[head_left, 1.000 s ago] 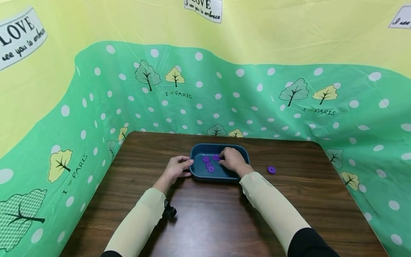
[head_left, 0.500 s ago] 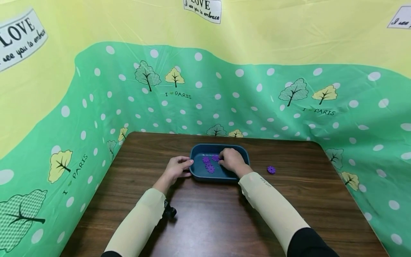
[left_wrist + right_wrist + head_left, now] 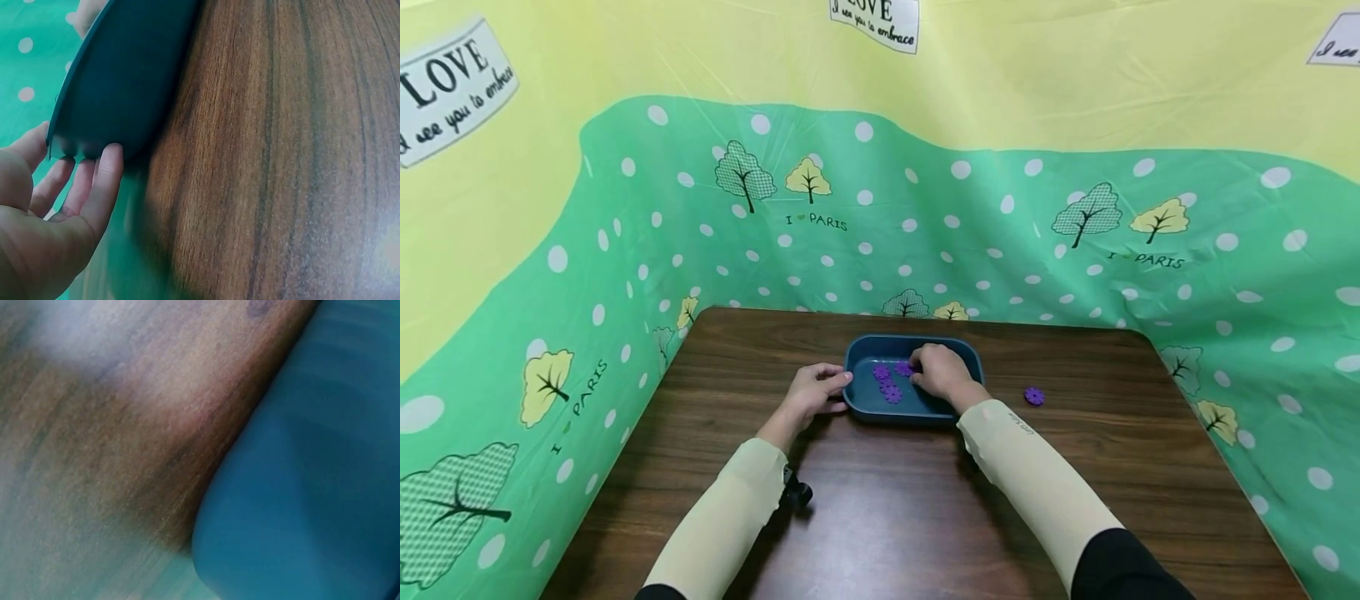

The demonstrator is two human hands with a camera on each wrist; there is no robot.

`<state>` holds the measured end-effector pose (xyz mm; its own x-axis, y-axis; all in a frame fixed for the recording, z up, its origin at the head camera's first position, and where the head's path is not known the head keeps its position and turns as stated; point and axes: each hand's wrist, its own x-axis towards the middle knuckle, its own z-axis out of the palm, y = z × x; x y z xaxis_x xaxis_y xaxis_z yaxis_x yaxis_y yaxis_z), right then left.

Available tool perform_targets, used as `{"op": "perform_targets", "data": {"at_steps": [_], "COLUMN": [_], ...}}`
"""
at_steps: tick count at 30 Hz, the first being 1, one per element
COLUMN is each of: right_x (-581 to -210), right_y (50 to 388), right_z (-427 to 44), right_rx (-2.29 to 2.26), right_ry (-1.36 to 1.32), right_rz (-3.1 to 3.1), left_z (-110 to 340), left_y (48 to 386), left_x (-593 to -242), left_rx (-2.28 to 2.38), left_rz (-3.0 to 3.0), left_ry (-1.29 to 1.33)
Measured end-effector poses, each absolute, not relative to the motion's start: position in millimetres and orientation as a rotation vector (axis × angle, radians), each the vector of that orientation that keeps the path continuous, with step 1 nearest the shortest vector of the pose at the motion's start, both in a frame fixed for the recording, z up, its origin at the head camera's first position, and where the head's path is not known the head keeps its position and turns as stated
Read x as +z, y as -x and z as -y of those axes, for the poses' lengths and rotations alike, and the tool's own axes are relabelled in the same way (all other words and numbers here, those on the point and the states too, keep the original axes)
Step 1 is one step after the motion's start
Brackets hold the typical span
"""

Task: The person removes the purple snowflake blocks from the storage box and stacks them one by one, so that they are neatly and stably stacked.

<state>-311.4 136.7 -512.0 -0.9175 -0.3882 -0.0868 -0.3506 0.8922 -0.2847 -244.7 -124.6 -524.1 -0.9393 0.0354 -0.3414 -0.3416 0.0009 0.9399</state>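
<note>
A blue rectangular tray (image 3: 868, 414) stands on the wooden table, several purple notched discs (image 3: 891, 392) on its floor. My left hand (image 3: 808, 392) touches the tray's left end, thumb at the rim; the left wrist view shows the left hand's (image 3: 59, 206) fingertips against the tray's outer wall (image 3: 125, 81). Reaching in from the right, my right hand (image 3: 946, 372) has curled fingers and seems to pinch the edge of a purple disc (image 3: 903, 368); its fingertips are partly hidden. In the right wrist view only the tray's outer wall (image 3: 294, 487) shows near, no hand.
One purple disc (image 3: 1033, 396) lies on the table (image 3: 1112, 450) to the right of the tray. A green and yellow patterned cloth (image 3: 880, 208) hangs behind the table and along its sides. A black device (image 3: 797, 494) sits at the left wrist.
</note>
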Motion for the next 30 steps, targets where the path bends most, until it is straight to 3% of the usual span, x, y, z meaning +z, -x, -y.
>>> {"op": "perform_targets", "data": {"at_steps": [30], "right_x": [-484], "right_y": [304], "right_z": [-168], "right_rx": [-0.655], "right_ry": [0.855], "right_rz": [-2.879], "left_z": [123], "left_y": [244], "left_x": [-527], "left_rx": [2.040], "left_rz": [-2.028], "left_ry": [0.315]}}
